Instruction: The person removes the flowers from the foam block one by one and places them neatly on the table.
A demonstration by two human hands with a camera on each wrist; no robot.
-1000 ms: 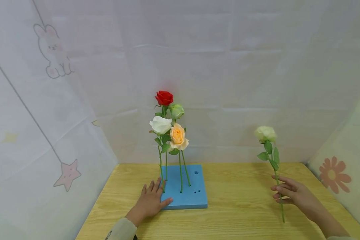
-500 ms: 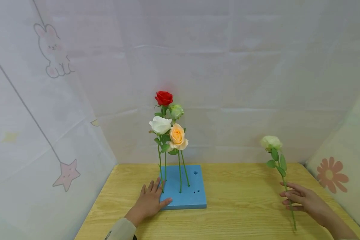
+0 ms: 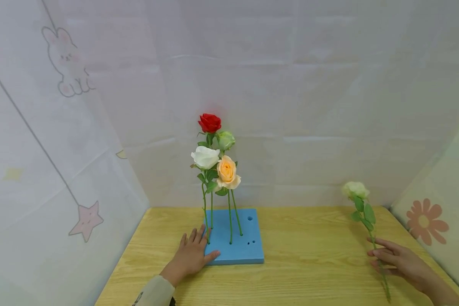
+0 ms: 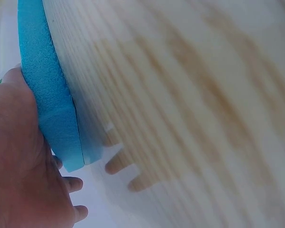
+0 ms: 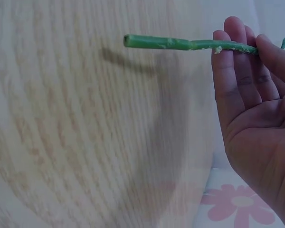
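My left hand (image 3: 191, 256) rests with spread fingers on the left edge of a blue foam block (image 3: 239, 253). In the left wrist view, that hand (image 4: 26, 161) lies along the side of the block (image 4: 50, 80). Standing in the block are a red rose (image 3: 209, 123), a pale green rose (image 3: 225, 140), a white rose (image 3: 205, 157) and a peach rose (image 3: 227, 172). Far to the right, my right hand (image 3: 403, 263) pinches the stem of a greenish-white rose (image 3: 355, 190). Its green stem (image 5: 156, 42) crosses the fingers of the right hand (image 5: 256, 104), the cut end pointing away.
Several small holes show on the right part of the block's top. The wooden table (image 3: 306, 246) carries the block left of centre. A pale cloth wall (image 3: 271, 102) rises behind it, and printed cloths stand at both sides.
My right hand has moved right and down toward the table's right side, carrying the greenish-white rose. The left hand stays on the block.
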